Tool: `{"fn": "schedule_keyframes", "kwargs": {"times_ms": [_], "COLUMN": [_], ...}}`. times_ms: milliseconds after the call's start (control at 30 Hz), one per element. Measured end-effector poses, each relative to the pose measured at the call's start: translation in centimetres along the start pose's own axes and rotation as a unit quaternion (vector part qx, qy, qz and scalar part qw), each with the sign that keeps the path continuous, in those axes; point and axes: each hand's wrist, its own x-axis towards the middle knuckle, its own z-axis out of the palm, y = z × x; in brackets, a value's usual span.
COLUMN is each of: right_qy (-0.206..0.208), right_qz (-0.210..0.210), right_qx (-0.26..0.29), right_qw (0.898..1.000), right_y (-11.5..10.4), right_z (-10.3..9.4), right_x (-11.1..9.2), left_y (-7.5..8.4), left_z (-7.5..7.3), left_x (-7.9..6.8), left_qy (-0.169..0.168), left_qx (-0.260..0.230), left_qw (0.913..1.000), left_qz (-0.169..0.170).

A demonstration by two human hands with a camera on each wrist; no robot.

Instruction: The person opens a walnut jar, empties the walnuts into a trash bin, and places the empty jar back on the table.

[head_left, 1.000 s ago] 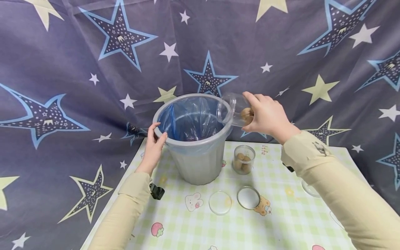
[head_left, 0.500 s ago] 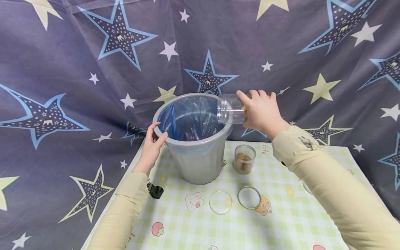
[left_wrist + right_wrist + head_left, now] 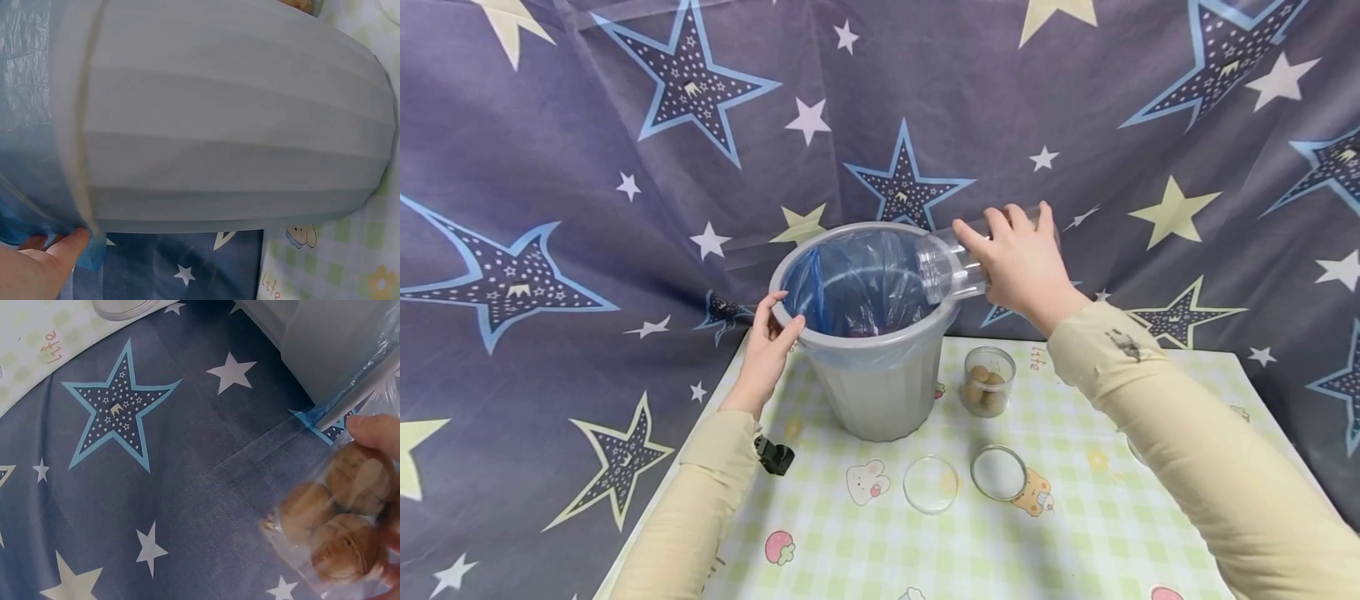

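A grey trash bin (image 3: 880,383), lined with a blue bag (image 3: 865,292), stands on the table in the head view. My left hand (image 3: 763,358) holds its rim at the left, fingers and thumb over the edge; part of that hand (image 3: 44,269) shows in the left wrist view. On the other side, my right hand (image 3: 1026,267) grips a clear jar (image 3: 951,267), tilted on its side with its mouth over the bin's right rim. Several walnuts (image 3: 344,547) lie toward the jar's bottom in the right wrist view. Fingers hide them in the head view.
A second clear jar (image 3: 988,383) with several walnuts stands upright right of the bin. In front lie a clear lid (image 3: 931,485) and a grey-rimmed lid (image 3: 997,472). Another round clear piece is partly hidden by the right sleeve. Star-patterned cloth (image 3: 625,167) hangs behind the table.
My right hand has moved slightly left and up, tipping the jar's mouth further down over the rim. The left hand and the bin stay in place.
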Motion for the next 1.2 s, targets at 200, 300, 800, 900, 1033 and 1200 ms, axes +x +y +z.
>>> {"fn": "schedule_keyframes", "kwargs": {"times_ms": [200,300,800,900,1033,1200], "right_qy": [0.011,0.018,0.04,0.047,0.062,0.044], "right_qz": [-0.005,-0.005,-0.024,-0.031,-0.039,-0.044], "right_qx": [0.0,0.004,-0.016,-0.019,-0.03,-0.054], "right_qw": [1.0,1.0,0.999,0.998,0.997,0.997], "right_y": [0.0,-0.1,-0.6,-0.8,-0.8,-1.2], "right_z": [0.1,0.3,0.3,0.2,0.0,-0.3], "right_x": [-0.1,0.0,0.0,0.0,0.2,0.1], "left_y": [-0.1,-0.2,-0.1,0.0,0.0,0.3], "left_z": [-0.1,-0.2,-0.1,-0.1,-0.1,0.0], "left_x": [0.1,0.1,-0.1,-0.1,0.1,-0.3], "left_qy": [-0.002,-0.002,0.004,0.006,0.006,0.003], "left_qx": [-0.001,-0.001,-0.004,-0.003,-0.007,-0.007], "left_qw": [1.0,1.0,1.0,1.0,1.0,0.9999], "left_qz": [-0.003,0.001,-0.004,0.001,0.003,-0.011]}}
